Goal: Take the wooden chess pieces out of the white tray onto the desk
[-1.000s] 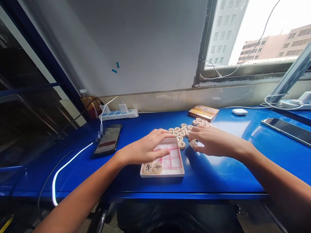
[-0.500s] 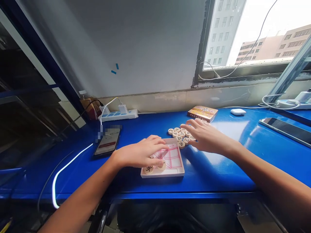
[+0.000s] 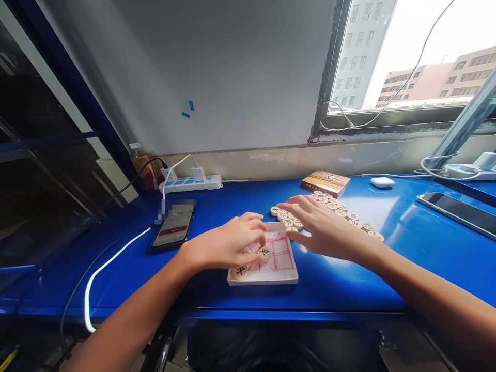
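Observation:
A shallow white box tray [image 3: 284, 280] with pink grid lines inside stands near the table's front edge. Over its left half, my left hand [image 3: 228, 240] pinches a round wooden Chinese chess piece [image 3: 264, 253] with a black character between thumb and fingers. Another black-marked piece [image 3: 239, 272] lies in the tray's near left corner. My right hand [image 3: 313, 222] is palm down with fingers apart, over a cluster of black-marked pieces [image 3: 284, 218] just behind the tray. Its thumb is close to the tray's far right corner; whether it touches a piece is hidden.
Rows of red-marked pieces [image 3: 341, 213] stretch behind my right hand. At the back sits a printed cardboard box [image 3: 325, 183]. A phone [image 3: 173, 226] and a power strip [image 3: 211, 182] are on the left. A white earbud case [image 3: 382, 182] and another phone [image 3: 459, 212] lie right.
My right hand has shifted left and nearer the tray, uncovering red-marked pieces. The piece in my left hand has been raised and turned, so its character now shows.

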{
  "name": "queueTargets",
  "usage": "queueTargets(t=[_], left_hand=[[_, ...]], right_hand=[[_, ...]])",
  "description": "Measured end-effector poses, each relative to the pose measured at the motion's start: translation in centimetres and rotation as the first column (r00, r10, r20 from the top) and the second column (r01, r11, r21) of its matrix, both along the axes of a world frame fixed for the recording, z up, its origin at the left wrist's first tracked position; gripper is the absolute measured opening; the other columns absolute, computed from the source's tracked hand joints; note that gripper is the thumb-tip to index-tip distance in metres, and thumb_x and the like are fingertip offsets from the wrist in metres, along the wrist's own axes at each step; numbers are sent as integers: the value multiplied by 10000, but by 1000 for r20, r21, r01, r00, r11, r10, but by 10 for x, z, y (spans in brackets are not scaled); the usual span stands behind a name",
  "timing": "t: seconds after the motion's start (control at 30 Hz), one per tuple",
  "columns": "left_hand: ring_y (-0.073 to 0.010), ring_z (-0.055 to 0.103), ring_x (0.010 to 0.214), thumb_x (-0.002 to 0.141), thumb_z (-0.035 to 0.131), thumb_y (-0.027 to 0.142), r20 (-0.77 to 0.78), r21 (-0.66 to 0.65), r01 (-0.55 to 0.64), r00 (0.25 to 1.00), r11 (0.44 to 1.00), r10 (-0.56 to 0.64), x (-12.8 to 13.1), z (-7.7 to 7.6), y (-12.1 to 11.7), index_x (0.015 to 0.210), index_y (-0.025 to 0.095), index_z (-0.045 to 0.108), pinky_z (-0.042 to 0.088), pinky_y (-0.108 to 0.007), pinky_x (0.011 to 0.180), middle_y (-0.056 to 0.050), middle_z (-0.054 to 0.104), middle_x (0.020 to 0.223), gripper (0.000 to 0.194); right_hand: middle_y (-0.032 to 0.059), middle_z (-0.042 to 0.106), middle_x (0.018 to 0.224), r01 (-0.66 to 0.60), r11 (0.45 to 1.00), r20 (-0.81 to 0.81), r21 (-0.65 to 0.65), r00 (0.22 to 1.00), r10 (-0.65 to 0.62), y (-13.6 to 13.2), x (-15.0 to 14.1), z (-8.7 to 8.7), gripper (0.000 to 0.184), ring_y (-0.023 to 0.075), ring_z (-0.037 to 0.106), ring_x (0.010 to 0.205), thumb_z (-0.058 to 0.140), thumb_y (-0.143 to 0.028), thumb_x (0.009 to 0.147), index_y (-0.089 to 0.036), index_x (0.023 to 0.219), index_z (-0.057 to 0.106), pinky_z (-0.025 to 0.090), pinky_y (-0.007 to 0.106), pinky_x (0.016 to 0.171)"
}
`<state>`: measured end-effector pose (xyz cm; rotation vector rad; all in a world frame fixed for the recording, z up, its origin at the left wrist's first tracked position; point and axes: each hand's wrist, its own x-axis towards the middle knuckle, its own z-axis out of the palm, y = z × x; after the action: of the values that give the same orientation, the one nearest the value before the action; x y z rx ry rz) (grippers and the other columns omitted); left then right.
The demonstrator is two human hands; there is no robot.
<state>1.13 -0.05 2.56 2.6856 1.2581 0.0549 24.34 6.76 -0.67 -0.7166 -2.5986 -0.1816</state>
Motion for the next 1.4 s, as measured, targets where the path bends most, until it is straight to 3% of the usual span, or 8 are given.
queueTargets(t=[0.13, 0.23, 0.37, 0.5, 0.67, 1.07, 1.2, 1.4], left_hand=[[-247, 358, 1287, 907, 534, 322, 33, 105, 22, 999, 994, -26, 2, -2, 2, 983, 173, 587, 358, -397, 1040, -65, 615, 1091, 175], [-251, 444, 1193, 894, 554, 297, 28, 165, 34, 999, 986, -40, 5, -3, 3, 954, 148, 578, 382, -391, 1000, -83, 616, 1048, 162], [-224, 532, 1026, 889, 550, 266, 73, 207, 16, 997, 978, -31, 8, -3, 2, 1018, 147, 559, 425, -354, 898, -78, 603, 1060, 175], [-210, 553, 1003, 885, 553, 253, 156, 247, -13, 987, 969, -27, 12, -1, -1, 1115, 161, 523, 425, -336, 876, -63, 611, 1074, 250], [-200, 581, 951, 877, 557, 254, 171, 257, -42, 985, 965, -3, 14, -2, -3, 1110, 172, 523, 436, -317, 824, -52, 631, 1023, 250], [-193, 587, 826, 872, 582, 382, 201, 239, -131, 976, 962, 83, 16, -2, 0, 1016, 187, 527, 425, -300, 722, -20, 629, 920, 249], [-187, 587, 822, 884, 565, 381, 236, 253, -123, 970, 960, 62, 14, -3, 1, 1031, 188, 515, 427, -303, 725, -14, 627, 911, 248], [-172, 583, 831, 899, 544, 295, 320, 325, -114, 947, 939, 4, 13, -4, -1, 1039, 190, 513, 437, -306, 753, -20, 624, 917, 177]], right_hand=[[120, 560, 1129, -156, 988, -4, -21, 988, 156, -25, -12, 2, 462, 270, 492, 1059, 534, -255, 862, -165, 1305, 439, 464, 444, 904], [120, 587, 1072, -202, 979, -26, -37, 979, 201, -31, -16, -1, 510, 261, 507, 1009, 556, -232, 841, -120, 1315, 406, 478, 424, 868], [120, 595, 1063, -164, 986, -68, -22, 984, 162, -25, -15, -3, 462, 256, 515, 984, 549, -230, 845, -118, 1280, 440, 471, 420, 848], [89, 600, 929, -131, 991, -98, -38, 987, 127, -20, -15, -4, 219, 223, 527, 879, 538, -302, 872, -146, 1013, 599, 462, 376, 781], [59, 596, 809, -128, 991, -135, -29, 983, 123, -21, -17, -6, 210, 195, 518, 808, 528, -341, 882, -159, 915, 627, 431, 342, 743], [34, 607, 775, -106, 993, -208, -53, 974, 93, -24, -17, -4, 180, 174, 520, 755, 563, -340, 858, -164, 875, 595, 400, 309, 684], [38, 598, 751, -98, 994, -225, -47, 971, 85, -25, -18, -4, 139, 178, 518, 733, 539, -292, 860, -160, 853, 582, 400, 311, 661], [77, 633, 846, -115, 992, -226, -52, 969, 101, -24, -19, -3, 170, 205, 551, 816, 469, -219, 886, -151, 1006, 568, 427, 344, 733]])
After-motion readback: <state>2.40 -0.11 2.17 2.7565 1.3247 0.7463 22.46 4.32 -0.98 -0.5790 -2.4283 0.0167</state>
